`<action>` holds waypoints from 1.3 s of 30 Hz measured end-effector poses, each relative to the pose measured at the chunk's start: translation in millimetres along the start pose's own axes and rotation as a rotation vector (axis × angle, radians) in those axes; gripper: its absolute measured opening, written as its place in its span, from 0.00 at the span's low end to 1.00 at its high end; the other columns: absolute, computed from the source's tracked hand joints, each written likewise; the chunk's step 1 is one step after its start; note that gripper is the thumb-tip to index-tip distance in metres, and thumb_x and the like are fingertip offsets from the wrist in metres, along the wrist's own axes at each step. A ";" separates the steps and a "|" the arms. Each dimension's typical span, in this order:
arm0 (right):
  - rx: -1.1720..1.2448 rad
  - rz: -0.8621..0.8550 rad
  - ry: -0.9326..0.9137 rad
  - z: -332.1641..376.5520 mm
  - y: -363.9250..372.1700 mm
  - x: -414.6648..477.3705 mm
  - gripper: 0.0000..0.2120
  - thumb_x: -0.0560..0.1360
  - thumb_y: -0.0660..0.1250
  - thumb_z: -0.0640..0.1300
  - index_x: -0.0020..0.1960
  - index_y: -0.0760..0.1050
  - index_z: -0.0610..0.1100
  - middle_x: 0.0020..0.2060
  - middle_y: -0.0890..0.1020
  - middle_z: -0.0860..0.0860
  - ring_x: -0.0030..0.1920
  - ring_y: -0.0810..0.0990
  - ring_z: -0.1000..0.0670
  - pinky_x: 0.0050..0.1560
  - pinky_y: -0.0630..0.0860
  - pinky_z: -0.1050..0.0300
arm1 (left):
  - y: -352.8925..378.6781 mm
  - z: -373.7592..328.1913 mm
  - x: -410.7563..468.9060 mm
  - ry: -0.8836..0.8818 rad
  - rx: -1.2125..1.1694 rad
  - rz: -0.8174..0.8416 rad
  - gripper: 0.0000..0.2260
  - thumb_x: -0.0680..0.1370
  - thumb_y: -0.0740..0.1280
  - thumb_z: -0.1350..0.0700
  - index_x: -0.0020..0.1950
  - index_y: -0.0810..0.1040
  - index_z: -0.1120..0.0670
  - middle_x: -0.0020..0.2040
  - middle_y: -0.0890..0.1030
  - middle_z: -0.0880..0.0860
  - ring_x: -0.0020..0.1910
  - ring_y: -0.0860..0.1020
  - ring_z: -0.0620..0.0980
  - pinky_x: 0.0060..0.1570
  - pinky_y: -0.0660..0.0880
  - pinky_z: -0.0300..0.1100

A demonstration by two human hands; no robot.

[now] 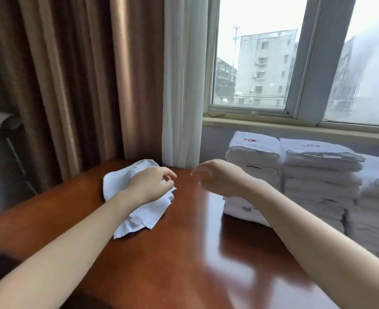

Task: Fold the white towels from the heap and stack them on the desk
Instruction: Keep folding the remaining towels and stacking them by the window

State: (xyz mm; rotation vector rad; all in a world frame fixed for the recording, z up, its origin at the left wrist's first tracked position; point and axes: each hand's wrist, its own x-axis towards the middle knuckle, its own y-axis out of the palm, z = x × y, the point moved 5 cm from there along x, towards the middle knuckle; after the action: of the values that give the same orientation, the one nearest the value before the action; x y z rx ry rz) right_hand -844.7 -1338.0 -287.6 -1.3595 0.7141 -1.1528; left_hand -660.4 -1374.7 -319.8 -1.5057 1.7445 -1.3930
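Towel [143, 216] on the bench [173, 259], white and rumpled, lying at the far left part of the glossy brown top with a small label showing at its near edge. Over it comes the left hand [149, 186], forearm stretched across the cloth and fingers curled at the towel's right edge. A sliver of white shows between thumb and fingers, but I cannot tell whether it is really pinching the cloth or only hovering on it (the frame is a touch blurred there).

The right hand [217, 177] is up in the air, just right of the left one and apart from it. Its fingers hang loosely curved, the palm faces down, and it holds nothing and touches nothing.

Over on the right side of the bench are the folded towels [317, 175], stacked in neat tall piles side by side under the window [257, 63]. The nearest pile sits just behind the right forearm. A red mark shows on the top towel of the left pile.

Behind the rumpled towel a brown curtain [61, 85] hangs down to the bench's far edge. A white curtain [182, 85] hangs beside it, between the brown one and the window.
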 end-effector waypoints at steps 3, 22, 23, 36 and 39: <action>-0.031 0.075 -0.057 24.0 41.4 21.9 0.18 0.76 0.64 0.48 0.65 0.76 0.57 0.62 0.78 0.57 0.64 0.73 0.52 0.58 0.75 0.52 | 13.3 44.2 -13.7 -0.072 0.045 0.061 0.13 0.78 0.62 0.49 0.62 0.78 0.42 0.56 0.81 0.41 0.54 0.78 0.42 0.56 0.77 0.45; 0.119 0.184 0.054 72.9 200.0 62.1 0.30 0.74 0.63 0.52 0.75 0.61 0.53 0.67 0.73 0.51 0.67 0.71 0.45 0.58 0.72 0.50 | 73.6 137.3 -47.6 -0.159 0.083 0.151 0.19 0.75 0.64 0.48 0.67 0.76 0.47 0.64 0.75 0.47 0.66 0.71 0.51 0.58 0.71 0.45; 0.092 0.155 0.056 73.7 198.8 63.1 0.27 0.75 0.62 0.53 0.73 0.65 0.53 0.65 0.74 0.52 0.66 0.71 0.46 0.57 0.72 0.50 | 72.5 136.0 -46.8 -0.163 0.064 0.140 0.18 0.74 0.64 0.48 0.64 0.78 0.46 0.61 0.77 0.47 0.64 0.73 0.50 0.56 0.72 0.45; 0.518 -0.156 0.287 16.2 123.2 32.5 0.11 0.73 0.55 0.40 0.36 0.73 0.40 0.31 0.75 0.47 0.34 0.74 0.45 0.37 0.75 0.51 | 70.8 98.6 -46.6 -0.027 0.017 -0.015 0.17 0.77 0.65 0.46 0.67 0.74 0.43 0.71 0.68 0.44 0.72 0.65 0.48 0.69 0.62 0.47; 0.668 -0.353 0.376 -4.1 81.3 22.2 0.13 0.74 0.55 0.40 0.37 0.76 0.43 0.33 0.77 0.50 0.42 0.79 0.42 0.47 0.81 0.39 | 52.9 82.4 -35.2 -0.078 -0.110 -0.100 0.07 0.82 0.60 0.49 0.57 0.76 0.45 0.59 0.79 0.44 0.56 0.77 0.47 0.47 0.73 0.41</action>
State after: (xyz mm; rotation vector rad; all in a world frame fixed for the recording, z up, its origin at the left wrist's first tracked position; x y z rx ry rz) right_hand -824.0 -1372.6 -361.8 -0.7177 0.2901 -1.7633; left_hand -605.7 -1380.5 -408.1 -1.7041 1.7440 -1.2861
